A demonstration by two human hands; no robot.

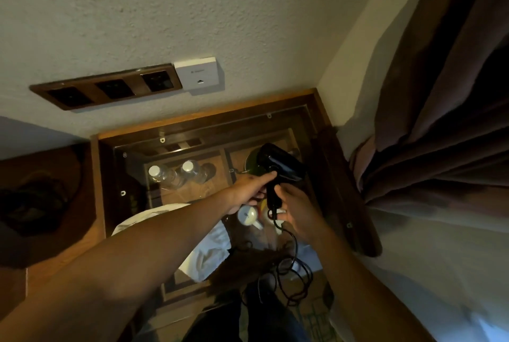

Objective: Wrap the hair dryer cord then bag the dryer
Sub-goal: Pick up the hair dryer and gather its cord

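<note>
Dryer under inspection: a black plastic folding hair dryer (278,162), held in the air above a glass-topped wooden cabinet (341,165) in the corner of the room. Its barrel points away from the person and its handle hangs toward them. The left hand (248,190) grips the dryer near the hinge, with a finger stretched along the joint between barrel and handle. The right hand (297,212) is wrapped around the lower end of the handle, where the cable leaves it. Both hands are therefore clamped on the dryer.

The thin black cord (292,267) drops from the handle base and hangs in loose, tangled loops below the right wrist. None of it is wound around the handle. The plug cannot be made out in the dim light.

Judgement: the wrapping step is only at its start, and bagging has not begun. The next move calls for one hand to steady the dryer while the other gathers the slack and lays turns round the handle, keeping the loops from snagging.

Under the glass stand two clear plastic water bottles with white caps (176,173), and white ceramic cups (249,216) lie directly beneath the hands. A white cloth (209,248) lies nearer the person; whether it is the bag cannot be told. A brown curtain (440,121) hangs to the right.
</note>
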